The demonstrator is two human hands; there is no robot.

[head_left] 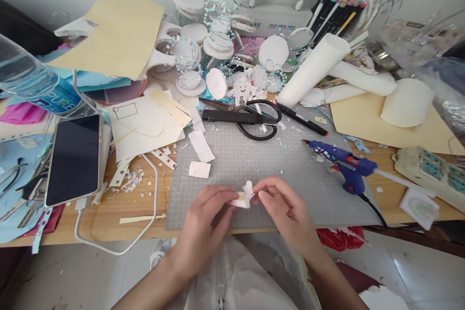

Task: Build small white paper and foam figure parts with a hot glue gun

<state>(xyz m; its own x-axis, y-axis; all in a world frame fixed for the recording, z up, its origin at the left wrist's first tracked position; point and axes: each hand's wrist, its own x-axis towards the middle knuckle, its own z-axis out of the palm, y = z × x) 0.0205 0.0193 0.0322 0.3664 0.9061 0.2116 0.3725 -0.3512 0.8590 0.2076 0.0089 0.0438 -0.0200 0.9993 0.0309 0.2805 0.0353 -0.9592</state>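
Note:
My left hand [206, 225] and my right hand [285, 208] meet over the near edge of the grey cutting mat [254, 164]. Together they pinch a small white paper piece [244, 197] with a jagged top, the left hand on its left end and the right fingertips on its right end. A small white paper scrap [199, 169] lies on the mat just beyond my left hand. Black scissors [241, 118] lie shut at the mat's far edge.
A blue glue gun [345, 162] rests at the mat's right. A phone [74, 157] with a white cable lies at left beside a water bottle [32, 82]. White paper rolls [316, 68], round paper discs, markers [337, 9], a power strip [430, 174] and scraps crowd the wooden desk.

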